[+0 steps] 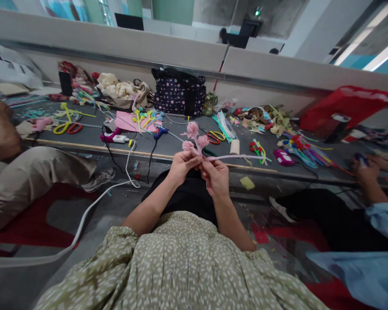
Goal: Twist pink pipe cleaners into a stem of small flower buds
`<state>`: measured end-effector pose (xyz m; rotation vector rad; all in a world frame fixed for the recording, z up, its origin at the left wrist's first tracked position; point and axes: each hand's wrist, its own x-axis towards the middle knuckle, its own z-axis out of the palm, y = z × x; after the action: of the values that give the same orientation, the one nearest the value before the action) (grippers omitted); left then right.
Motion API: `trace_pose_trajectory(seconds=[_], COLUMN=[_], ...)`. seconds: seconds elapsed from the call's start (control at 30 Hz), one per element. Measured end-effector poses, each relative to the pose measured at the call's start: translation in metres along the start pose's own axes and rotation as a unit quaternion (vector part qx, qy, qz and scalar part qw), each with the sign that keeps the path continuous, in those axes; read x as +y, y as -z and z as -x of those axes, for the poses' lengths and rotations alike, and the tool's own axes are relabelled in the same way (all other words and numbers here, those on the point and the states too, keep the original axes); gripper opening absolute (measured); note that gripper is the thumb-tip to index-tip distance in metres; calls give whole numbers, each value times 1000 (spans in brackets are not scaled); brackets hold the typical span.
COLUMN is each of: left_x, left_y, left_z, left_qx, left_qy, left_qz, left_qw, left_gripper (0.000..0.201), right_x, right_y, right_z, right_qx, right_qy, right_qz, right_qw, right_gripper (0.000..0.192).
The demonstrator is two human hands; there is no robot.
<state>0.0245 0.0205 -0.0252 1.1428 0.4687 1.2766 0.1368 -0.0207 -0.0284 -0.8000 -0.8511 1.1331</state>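
Note:
My left hand (182,165) and my right hand (215,175) are both closed around the stems of a small bunch of pink pipe-cleaner flowers (194,135), held up over my lap. Three fuzzy pink heads stand above my fingers. One long pale pink stem (242,157) sticks out to the right from between my hands. The low grey worktable (93,137) lies just beyond my hands.
On the table lie scissors (67,128), a glue gun (160,132), a dotted black bag (179,92), bundles of coloured pipe cleaners (302,148), a roll of tape (234,147) and a red bag (345,105). One person sits at left (29,172); another person's hand (365,170) works at right.

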Motion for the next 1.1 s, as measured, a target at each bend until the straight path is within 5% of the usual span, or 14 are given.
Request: trace_pose_trajectory(seconds=[0.3,0.53,0.9,1.1], left_x=[-3,-7,-19,-21], left_y=[-4,-7,2,21], left_z=[2,2,-7,-13], left_qx=[58,65,104,113], left_qy=[-28,-54,-7,16], left_qz=[3,1,28,39], left_qw=[998,996,994,993], left_gripper=[29,29,31,29], right_x=[4,4,33,44], right_y=[-2,3,5,14], right_z=[5,5,-15,-18], right_qx=[42,52,65,-38], right_qy=[123,278,126,112], right_qz=[151,305,155,173], right_qw=[980,909,978,978], right_gripper=[21,12,26,25])
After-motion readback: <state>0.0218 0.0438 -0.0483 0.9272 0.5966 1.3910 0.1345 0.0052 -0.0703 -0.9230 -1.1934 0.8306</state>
